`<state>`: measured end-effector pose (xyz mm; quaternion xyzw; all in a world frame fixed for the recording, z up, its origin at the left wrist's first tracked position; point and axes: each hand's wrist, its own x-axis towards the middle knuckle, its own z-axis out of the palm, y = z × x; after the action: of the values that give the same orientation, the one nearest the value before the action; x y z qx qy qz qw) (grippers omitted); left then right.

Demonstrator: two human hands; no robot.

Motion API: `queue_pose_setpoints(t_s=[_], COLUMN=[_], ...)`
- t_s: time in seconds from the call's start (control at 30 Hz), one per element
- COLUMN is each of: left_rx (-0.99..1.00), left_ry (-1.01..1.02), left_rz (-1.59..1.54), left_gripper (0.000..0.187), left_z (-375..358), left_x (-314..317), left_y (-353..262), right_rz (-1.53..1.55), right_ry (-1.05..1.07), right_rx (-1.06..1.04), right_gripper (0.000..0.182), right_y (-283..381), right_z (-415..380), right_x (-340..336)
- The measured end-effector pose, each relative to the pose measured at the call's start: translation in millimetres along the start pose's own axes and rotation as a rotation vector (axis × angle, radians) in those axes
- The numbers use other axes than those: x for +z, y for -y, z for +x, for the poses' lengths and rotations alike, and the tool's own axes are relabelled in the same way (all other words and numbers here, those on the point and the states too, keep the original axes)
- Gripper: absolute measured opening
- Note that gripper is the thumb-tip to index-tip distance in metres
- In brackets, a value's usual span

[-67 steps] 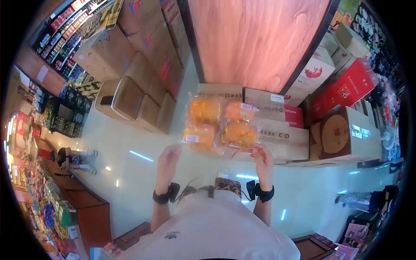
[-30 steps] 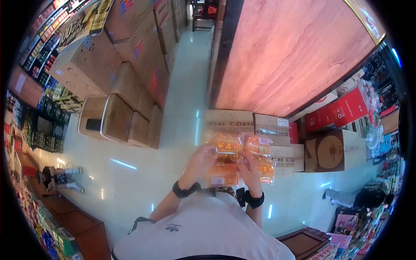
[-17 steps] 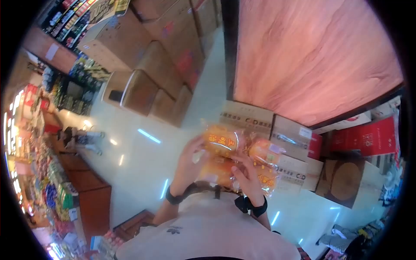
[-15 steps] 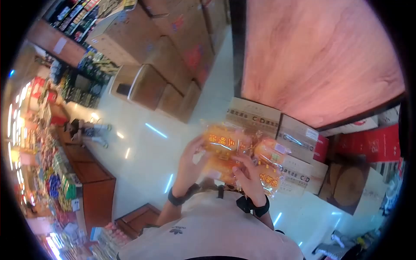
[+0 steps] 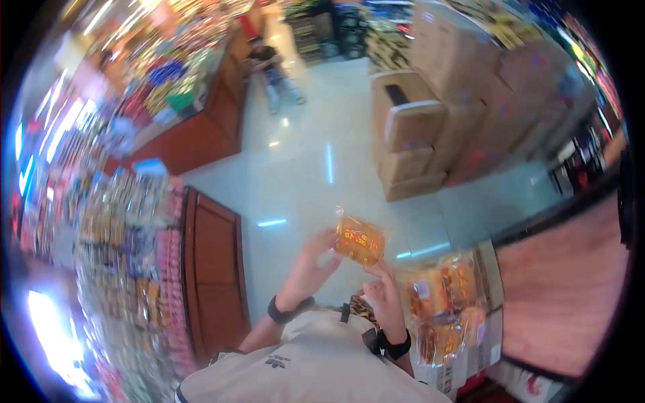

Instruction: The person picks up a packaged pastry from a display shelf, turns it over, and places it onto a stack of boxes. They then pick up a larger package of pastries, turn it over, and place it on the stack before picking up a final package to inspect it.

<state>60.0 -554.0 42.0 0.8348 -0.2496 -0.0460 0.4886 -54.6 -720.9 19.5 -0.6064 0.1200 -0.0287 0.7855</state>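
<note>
My left hand (image 5: pixel 310 263) has its grip pinched on the left edge of a small orange snack pack (image 5: pixel 359 240). My right hand (image 5: pixel 381 295) sits just under that pack, fingers curled, touching its bottom edge. More orange packs (image 5: pixel 447 305) hang right of the small pack, beside my right wrist.

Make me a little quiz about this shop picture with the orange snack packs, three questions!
1. True or false: both hands, the left hand and the right hand, touch the single orange pack.
2. Where do the other orange packs lie? A) on the shiny floor B) on a carton at the person's right C) on the wooden counter
3. Fill in: the stacked boxes across the floor are made of ____.

Key: 1 true; 2 B; 3 cardboard.
</note>
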Motion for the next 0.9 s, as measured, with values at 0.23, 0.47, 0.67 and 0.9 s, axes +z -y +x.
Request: queue_pose_setpoints(t_s=[0.23, 0.47, 0.67, 0.9], left_rx=[-0.060, -0.112, -0.198, -0.375], left_ry=[-0.229, -0.366, -0.493, -0.725], left_rz=[-0.027, -0.118, -0.059, -0.209], left_gripper=[0.048, 0.047, 0.046, 0.045], left_z=[-91.8, -174.3, -253.4, -322.2], left_x=[-108.9, -190.2, -255.0, -330.3], left_y=[46.9, 111.3, 159.1, 187.2], right_rz=[-0.119, -0.215, -0.323, -0.461], right_ry=[0.243, 0.278, 0.417, 0.759], right_rx=[-0.019, 0.128, 0.182, 0.204], right_gripper=[0.034, 0.034, 0.034, 0.034], right_y=[-27.1, -47.3, -79.9, -108.1], right_z=[13.0, -6.8, -10.9, 0.3], right_x=[119.3, 237.0, 337.9, 451.8])
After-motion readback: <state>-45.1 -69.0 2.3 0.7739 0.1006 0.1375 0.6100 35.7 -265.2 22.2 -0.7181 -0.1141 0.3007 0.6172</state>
